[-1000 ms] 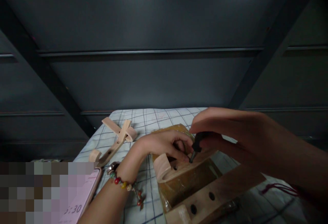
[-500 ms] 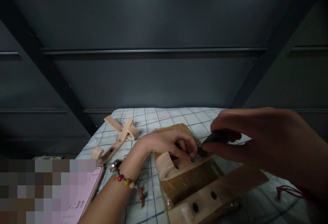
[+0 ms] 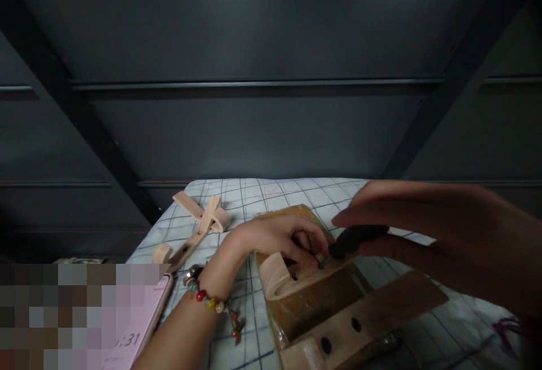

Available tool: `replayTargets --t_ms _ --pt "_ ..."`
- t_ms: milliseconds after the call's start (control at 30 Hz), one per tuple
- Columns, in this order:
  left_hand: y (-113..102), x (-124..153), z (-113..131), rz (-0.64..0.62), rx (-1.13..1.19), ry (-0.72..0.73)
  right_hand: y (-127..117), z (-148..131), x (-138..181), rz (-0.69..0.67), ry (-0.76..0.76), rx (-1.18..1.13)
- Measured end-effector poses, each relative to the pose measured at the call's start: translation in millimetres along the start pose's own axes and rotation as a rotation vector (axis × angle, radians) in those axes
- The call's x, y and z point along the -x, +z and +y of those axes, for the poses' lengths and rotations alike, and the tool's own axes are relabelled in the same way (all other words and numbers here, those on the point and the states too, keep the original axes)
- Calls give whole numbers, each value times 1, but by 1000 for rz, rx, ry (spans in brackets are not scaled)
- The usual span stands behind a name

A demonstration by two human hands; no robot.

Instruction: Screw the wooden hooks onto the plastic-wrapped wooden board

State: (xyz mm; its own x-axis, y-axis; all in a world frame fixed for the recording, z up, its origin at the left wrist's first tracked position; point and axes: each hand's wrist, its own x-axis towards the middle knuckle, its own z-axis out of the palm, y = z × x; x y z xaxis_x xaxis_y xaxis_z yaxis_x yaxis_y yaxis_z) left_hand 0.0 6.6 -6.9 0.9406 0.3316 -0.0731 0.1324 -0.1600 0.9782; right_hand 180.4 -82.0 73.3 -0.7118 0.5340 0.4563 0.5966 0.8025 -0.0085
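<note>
My right hand (image 3: 423, 229) is closed round a short black-handled screwdriver (image 3: 353, 238), whose tip meets a curved wooden piece (image 3: 282, 281) near one of its holes. My left hand (image 3: 282, 240), with a beaded bracelet (image 3: 212, 302) on the wrist, pinches something small I cannot make out right at the screwdriver tip and rests on that curved piece. The curved piece lies across a brown box-like block (image 3: 313, 302). A longer wooden bar with two holes (image 3: 364, 319) lies in front of it.
A checked cloth (image 3: 254, 200) covers the surface. Two crossed wooden pieces (image 3: 197, 226) lie at the left. A pink phone showing a timer (image 3: 135, 330) sits at the lower left beside a blurred patch. A red cord (image 3: 508, 325) lies at the right. A dark panelled wall rises behind.
My right hand has tilted the screwdriver from nearly upright to lying low, handle pointing right. The left hand stays on the curved piece. The phone timer went from :30 to :31.
</note>
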Motion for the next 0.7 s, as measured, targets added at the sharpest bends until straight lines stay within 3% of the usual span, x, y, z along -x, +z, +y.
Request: replayTargets --t_ms 233,333,533,700 --pt "0 2 2 16 -12 -19 8 -6 -8 105 40 120" --pt "-1 1 1 25 -25 -27 15 -6 -12 146 45 63" --pt "0 2 0 46 -26 -34 12 -2 -10 -20 84 -214" --pt "1 3 5 44 -17 -31 1 4 -6 -111 13 -221"
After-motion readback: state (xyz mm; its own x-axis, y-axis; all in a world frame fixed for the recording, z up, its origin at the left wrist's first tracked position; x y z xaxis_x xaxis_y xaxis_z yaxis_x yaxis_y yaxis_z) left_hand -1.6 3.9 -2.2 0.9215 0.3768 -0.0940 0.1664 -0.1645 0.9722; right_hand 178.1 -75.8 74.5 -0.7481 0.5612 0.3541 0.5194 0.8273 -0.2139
